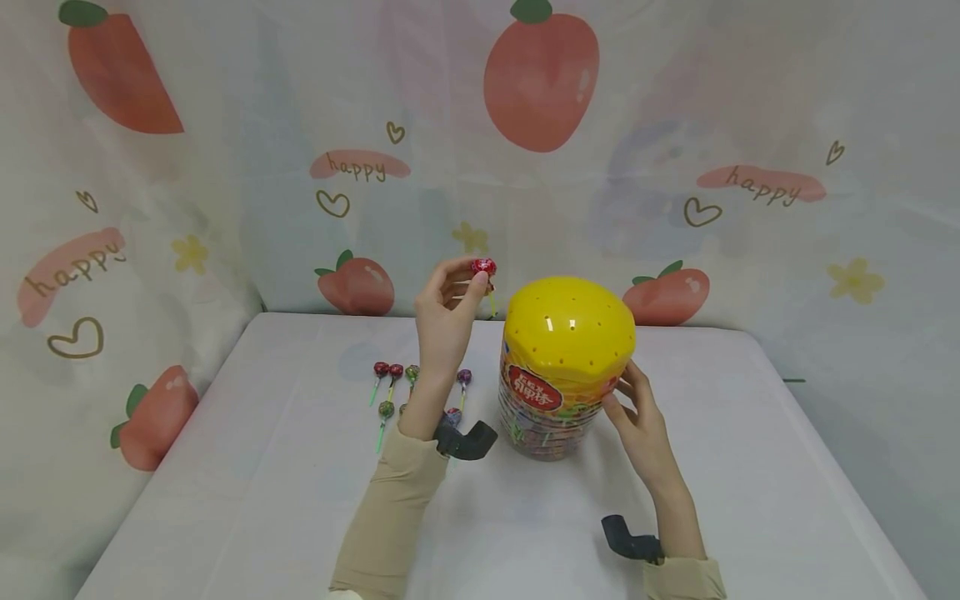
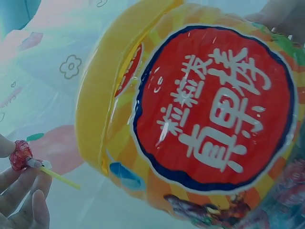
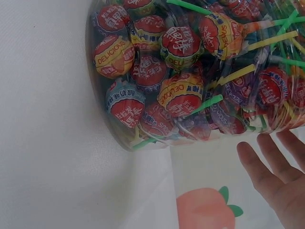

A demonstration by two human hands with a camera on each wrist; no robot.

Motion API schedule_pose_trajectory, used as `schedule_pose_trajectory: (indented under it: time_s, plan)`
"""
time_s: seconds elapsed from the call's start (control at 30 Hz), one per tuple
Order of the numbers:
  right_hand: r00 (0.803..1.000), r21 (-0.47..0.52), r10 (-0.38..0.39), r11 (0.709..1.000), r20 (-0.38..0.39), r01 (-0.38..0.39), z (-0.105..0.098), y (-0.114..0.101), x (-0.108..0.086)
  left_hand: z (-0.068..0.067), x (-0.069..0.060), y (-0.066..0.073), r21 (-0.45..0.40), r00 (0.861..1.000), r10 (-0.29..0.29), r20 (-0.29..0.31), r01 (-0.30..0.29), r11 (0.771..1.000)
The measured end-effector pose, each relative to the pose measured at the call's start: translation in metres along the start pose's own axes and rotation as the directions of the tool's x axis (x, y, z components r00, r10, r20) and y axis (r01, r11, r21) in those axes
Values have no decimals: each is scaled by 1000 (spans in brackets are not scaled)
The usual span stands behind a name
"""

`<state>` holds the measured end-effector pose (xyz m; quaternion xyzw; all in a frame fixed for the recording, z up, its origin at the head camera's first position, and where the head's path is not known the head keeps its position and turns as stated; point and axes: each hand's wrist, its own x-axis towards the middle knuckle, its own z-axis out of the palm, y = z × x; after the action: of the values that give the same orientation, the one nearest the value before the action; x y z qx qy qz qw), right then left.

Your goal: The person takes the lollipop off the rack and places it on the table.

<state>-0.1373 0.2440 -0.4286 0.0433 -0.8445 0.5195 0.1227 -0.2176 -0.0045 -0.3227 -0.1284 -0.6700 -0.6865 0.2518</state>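
Observation:
A red-wrapped lollipop (image 1: 483, 267) with a yellow stick is pinched by its head between the thumb and fingers of my left hand (image 1: 448, 312), raised left of the jar. In the left wrist view the lollipop (image 2: 20, 155) shows its stick pointing down to the right. The large clear jar (image 1: 551, 417) stands upright under a yellow domed lid (image 1: 570, 329). My right hand (image 1: 637, 425) is at the jar's right side, fingers bent toward its label. Through the jar wall (image 3: 152, 76) in the right wrist view, many wrapped lollipops are visible, and the right hand (image 3: 286, 181) lies beside it.
Several loose lollipops lie left of the jar, among them a green-wrapped lollipop (image 1: 386, 409) and a purple-wrapped lollipop (image 1: 464, 377); my left forearm partly covers this group. The white table (image 1: 262, 467) meets a fruit-printed cloth (image 1: 450, 100) at its back edge.

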Motion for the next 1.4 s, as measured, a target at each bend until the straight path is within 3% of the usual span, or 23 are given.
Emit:
schedule_pose_trajectory:
  time_s: [0.33,0.6,0.83,1.03,1.2,1.4]
  plan:
    - [1000,9,-4,1000,1,4,0,0,0,-19,-25,-13,55,998,-46,-50,49,997]
    - [1000,5,2,1000,2,-2,0,0,0,-31,-43,-26,21,984,-153,-88,156,988]
    - [1000,11,2,1000,2,-2,0,-1,0,-39,-57,-13,23,970,-216,-108,220,975]
    - [1000,11,0,1000,7,0,0,-1,0,-48,-66,-27,16,957,-257,-135,261,965]
    - [1000,8,-3,1000,6,3,0,-2,0,-56,-70,-34,44,941,-302,-149,312,949]
    - [1000,4,-1,1000,7,1,0,-2,0,-72,-71,-41,90,932,-332,-144,346,934]
